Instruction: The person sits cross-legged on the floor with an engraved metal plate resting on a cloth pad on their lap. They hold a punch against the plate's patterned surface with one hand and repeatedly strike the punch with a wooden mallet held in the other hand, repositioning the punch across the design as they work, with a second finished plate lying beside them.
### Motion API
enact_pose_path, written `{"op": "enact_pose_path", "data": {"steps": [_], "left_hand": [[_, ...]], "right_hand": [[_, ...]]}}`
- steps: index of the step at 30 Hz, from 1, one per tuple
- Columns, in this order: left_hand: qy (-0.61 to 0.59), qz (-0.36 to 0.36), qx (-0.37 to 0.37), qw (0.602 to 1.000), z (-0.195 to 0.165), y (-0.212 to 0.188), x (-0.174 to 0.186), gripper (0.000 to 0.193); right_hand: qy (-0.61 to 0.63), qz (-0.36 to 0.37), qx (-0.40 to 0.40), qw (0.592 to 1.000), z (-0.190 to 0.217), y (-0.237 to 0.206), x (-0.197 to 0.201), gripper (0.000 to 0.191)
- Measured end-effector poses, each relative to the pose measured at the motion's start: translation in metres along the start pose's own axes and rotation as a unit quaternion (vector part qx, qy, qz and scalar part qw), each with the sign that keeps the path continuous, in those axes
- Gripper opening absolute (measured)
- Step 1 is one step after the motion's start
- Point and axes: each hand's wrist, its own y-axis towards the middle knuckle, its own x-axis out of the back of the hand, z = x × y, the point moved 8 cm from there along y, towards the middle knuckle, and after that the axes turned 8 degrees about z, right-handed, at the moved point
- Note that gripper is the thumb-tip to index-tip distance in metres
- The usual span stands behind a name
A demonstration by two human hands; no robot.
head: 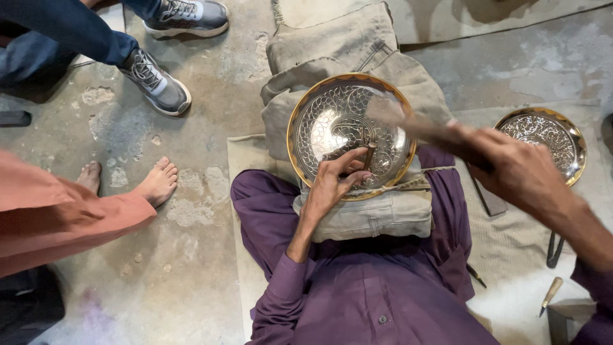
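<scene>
Engraved brass plate [350,134] rests on a folded cloth pad [357,57] across the person's lap, above the concrete floor [191,115]. Left hand [332,182] pinches a small chisel [370,153] upright on the metal; right hand [520,169], fingers wrapped around a blurred mallet [408,124], is raised. Steady chisel, square blows would serve best.

Counted two engraved metal plates: one [332,121] under the left hand [332,182], one [543,137] just beyond the right hand [517,172]. One punch [369,155] in the left fingers. One blurred hammer [415,126] in the right. Two grey shoes [156,80], two bare feet [156,182] far left of the left hand.
</scene>
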Motion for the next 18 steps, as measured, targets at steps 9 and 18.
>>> {"op": "enact_pose_path", "data": {"steps": [9, 18], "left_hand": [[0.027, -0.006, 0.0, 1.0, -0.001, -0.001, 0.002, 0.054], [0.015, 0.007, 0.001, 1.0, -0.006, -0.001, 0.001, 0.052]], "right_hand": [[0.033, -0.029, 0.001, 0.999, 0.008, -0.001, 0.011, 0.067], [-0.001, 0.018, -0.023, 1.0, -0.001, 0.003, -0.005, 0.066]]}}
